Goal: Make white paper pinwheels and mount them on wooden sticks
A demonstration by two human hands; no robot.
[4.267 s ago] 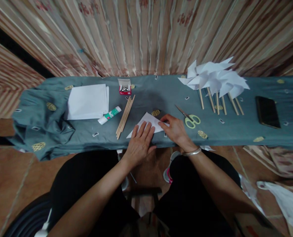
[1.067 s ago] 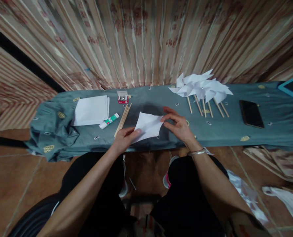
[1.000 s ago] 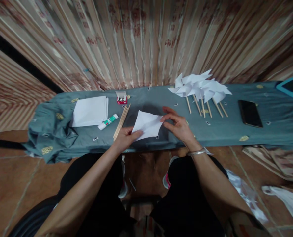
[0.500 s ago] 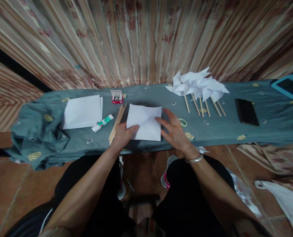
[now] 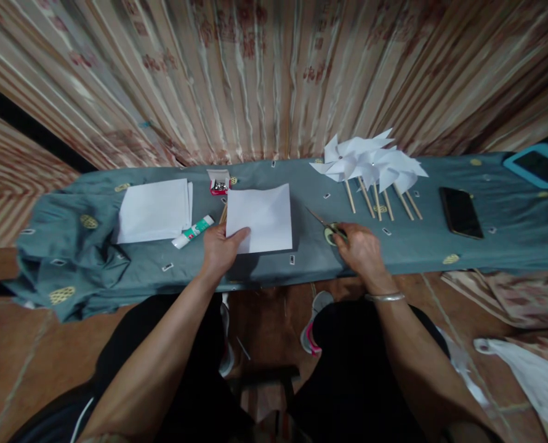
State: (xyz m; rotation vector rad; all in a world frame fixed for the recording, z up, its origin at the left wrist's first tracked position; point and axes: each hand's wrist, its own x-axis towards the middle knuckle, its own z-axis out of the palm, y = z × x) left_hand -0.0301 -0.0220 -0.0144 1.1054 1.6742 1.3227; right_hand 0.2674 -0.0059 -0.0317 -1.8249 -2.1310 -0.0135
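Observation:
A white square sheet of paper (image 5: 265, 216) is pinched at its left edge by my left hand (image 5: 221, 249), thumb on top. It is raised a little above the cloth and covers most of the wooden sticks (image 5: 223, 213). Farther right, my right hand (image 5: 361, 249) is closed around the light-green handles of a pair of scissors (image 5: 330, 234). The blades point away from me and to the left, toward the paper but apart from it. Part of the handles is hidden under my fingers.
Left of the paper are a glue stick (image 5: 193, 232), a stack of white paper (image 5: 154, 211) and a small red box of metal pins (image 5: 219, 184). Several paper pinwheels (image 5: 370, 161) on sticks lie at the back right, beside a phone (image 5: 461, 212) and a blue-framed tablet (image 5: 542, 165).
My right hand has let go of the paper, moved right and taken hold of the scissors. My left hand has shifted the paper slightly left and away from me.

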